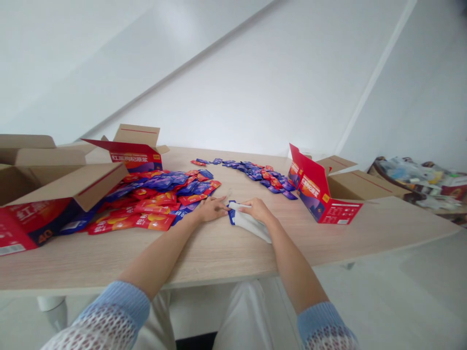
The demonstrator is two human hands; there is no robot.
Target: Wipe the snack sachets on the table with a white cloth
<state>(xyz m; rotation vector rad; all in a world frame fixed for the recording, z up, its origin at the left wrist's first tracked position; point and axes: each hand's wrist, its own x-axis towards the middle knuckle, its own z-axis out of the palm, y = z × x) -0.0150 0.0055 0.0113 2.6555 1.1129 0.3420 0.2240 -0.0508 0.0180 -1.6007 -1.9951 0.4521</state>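
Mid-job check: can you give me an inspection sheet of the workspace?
Surface: light wood-grain table, in view across its width.
Job's things: white-backed packet with blue edging; red and blue sachets in a large heap and a smaller spread.
Clutter: open red cartons at both table ends; mixed bags and packaging beyond the table's right end.
Grippers: left hand beside the packet; right hand on the packet.
Cables: nothing seen.
Surroundings: white walls, pale floor.
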